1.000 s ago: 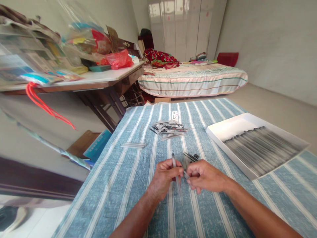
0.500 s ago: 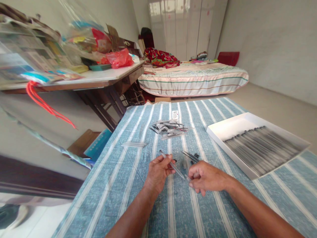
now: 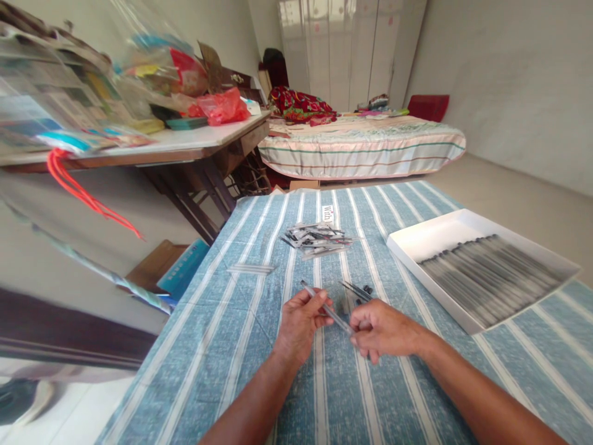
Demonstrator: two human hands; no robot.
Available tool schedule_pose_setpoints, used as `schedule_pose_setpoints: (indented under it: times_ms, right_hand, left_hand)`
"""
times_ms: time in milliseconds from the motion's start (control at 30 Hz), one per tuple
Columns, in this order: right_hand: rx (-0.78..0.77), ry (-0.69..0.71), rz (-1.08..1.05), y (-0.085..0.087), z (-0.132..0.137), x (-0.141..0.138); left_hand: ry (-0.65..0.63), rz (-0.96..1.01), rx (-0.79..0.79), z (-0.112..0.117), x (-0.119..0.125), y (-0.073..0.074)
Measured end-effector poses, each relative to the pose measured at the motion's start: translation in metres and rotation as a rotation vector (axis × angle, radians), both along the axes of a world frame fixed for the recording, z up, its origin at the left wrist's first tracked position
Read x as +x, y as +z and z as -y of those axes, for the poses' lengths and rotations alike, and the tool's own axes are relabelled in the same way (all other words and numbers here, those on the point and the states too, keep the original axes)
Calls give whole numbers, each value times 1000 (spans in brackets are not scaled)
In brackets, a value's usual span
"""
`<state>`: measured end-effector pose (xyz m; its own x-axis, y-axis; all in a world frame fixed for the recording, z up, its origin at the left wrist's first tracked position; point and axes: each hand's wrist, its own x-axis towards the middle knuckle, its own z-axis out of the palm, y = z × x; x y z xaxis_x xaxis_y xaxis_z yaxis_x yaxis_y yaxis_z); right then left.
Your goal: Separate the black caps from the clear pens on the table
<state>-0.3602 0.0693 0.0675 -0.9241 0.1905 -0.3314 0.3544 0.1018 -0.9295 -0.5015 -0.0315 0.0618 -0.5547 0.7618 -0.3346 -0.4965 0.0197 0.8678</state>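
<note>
- Lower center: left hand [image 3: 299, 321] pinches clear pen [image 3: 340, 322] at a slant, likely for steadiness.
- Same spot: right hand [image 3: 384, 329], fingers curled, closed on its lower end.
- Right of frame: white box [image 3: 428, 288], pens [image 3: 491, 278] side by side, probably for order.

Left hand [image 3: 300, 321] and right hand [image 3: 385, 327], 2 pinch grips, just apart.
</note>
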Motion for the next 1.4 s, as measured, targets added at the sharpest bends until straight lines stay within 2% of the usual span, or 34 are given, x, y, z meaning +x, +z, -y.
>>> schedule_pose_setpoints:
  times_ms: [267,567,800,967,1033,1167,1233,1333,1400]
  right_hand:
    - [-60,-150,-78,-4,2,-5]
    - [24,-316,-178,-10,14,-12]
    - [102,-353,-196,-10,18,-13]
    - [112,-324,-142,-8,17,-16]
    - [206,-306,-140,-5,15,-18]
    - [632,-273,-162,5,8,-17]
    - [773,-232,-144,13,2,-12]
    - [921,-205,-129,27,-16,4]
    - [1029,-264,-107,35,-38,24]
  left_hand:
    - [-16,-26,5,1,-4,5]
    - [48,-29,10,0,-3,4]
    - [93,-32,8,-2,3,0]
    - [81,-36,19,-1,1,5]
    - [64,-40,26,-1,0,7]
    - [4,-33,21,-2,-3,10]
    - [-57,-21,28,-2,-3,11]
    - [-124,-20,40,0,-6,11]
    - [-115,-33,22,2,-10,10]
